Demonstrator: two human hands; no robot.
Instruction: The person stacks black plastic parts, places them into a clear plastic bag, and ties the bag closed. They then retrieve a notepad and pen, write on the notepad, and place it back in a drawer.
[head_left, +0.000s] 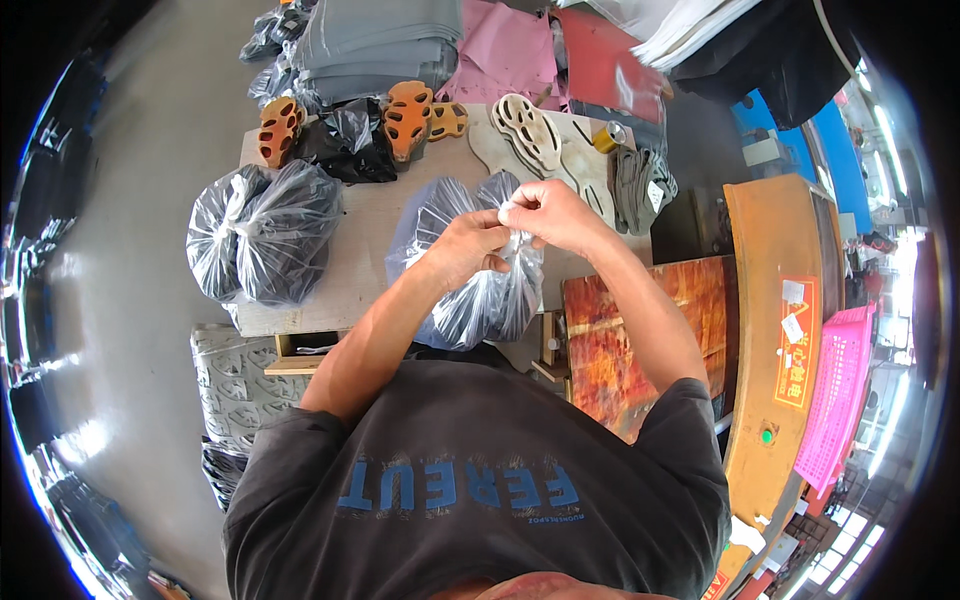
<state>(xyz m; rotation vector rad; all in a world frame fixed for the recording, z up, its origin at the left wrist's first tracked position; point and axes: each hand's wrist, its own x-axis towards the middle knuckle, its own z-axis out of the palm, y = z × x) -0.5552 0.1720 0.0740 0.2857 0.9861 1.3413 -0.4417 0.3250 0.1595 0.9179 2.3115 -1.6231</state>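
Note:
A clear plastic bag (475,305) packed with dark contents stands on the pale worktable (370,235) in front of me. Its gathered neck lies between my two hands. My left hand (463,248) is closed on the twisted plastic, thumb and fingers pinched together. From the right, my right hand (558,214) pinches a whitish end of the same plastic, fingertips almost touching the left hand's. To the left sits a second clear bag (265,235), its neck tied in a knot, also filled with something dark.
Orange sole-shaped cutting moulds (408,120) and a black plastic bag (350,140) line the table's far side. White shoe-shaped templates (528,132), a yellow can (608,137) and a grey-green fabric bundle (640,190) lie far right. An orange machine (775,230) and pink basket (836,395) stand at right.

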